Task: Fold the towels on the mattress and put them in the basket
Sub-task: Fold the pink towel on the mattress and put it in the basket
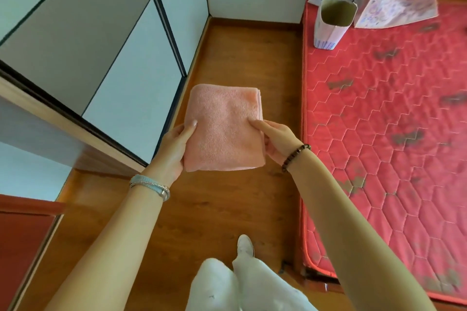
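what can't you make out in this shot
Head view only:
- Underside of the pink towel, and the fingers of the left hand and right hand beneath it: hidden by the towel.
- Bottom of the small open bag: hidden by its own walls.
- Large paper bag: top cut off by the upper edge.
- Mattress: runs past the right edge, so any further towels are unseen.

Pink towel point(222, 129) is fuzzy matt terry cloth, the floor point(242, 58) is wood with a bit of sheen, mattress point(379, 108) at 3 o'clock is quilted red fabric, bag point(328, 33) at 1 o'clock looks like paper.
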A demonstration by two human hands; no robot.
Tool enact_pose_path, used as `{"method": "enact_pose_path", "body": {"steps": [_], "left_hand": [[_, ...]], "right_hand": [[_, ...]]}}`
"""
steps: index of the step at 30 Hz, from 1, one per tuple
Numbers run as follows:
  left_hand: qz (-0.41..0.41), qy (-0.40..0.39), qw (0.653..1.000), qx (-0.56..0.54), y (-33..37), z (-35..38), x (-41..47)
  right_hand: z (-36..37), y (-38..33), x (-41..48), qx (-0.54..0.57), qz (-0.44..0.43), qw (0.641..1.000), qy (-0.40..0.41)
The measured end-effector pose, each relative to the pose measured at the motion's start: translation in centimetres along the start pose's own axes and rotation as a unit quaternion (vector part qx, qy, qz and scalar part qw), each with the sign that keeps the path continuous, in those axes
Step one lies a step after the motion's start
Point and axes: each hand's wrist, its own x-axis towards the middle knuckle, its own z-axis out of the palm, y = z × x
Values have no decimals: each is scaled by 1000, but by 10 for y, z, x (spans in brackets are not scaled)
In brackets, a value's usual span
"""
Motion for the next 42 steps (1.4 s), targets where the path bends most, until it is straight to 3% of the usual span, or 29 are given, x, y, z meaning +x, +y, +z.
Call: {"method": "enact_pose_path", "body": {"steps": [5,25,33,42], "left_hand": [[-11,-37,999,4,19,23,45],[-47,-230,969,77,147,100,242],[-55,-264,959,92,167,123,286],[-62,-275,952,119,192,175,361]], "right_hand": [[-20,-22,22,3,-19,1000,6],[-42,-108,147,98,-125,966,203],[-54,-124,179,122,-124,953,249],[-95,-165,239,172,-113,947,246]]}}
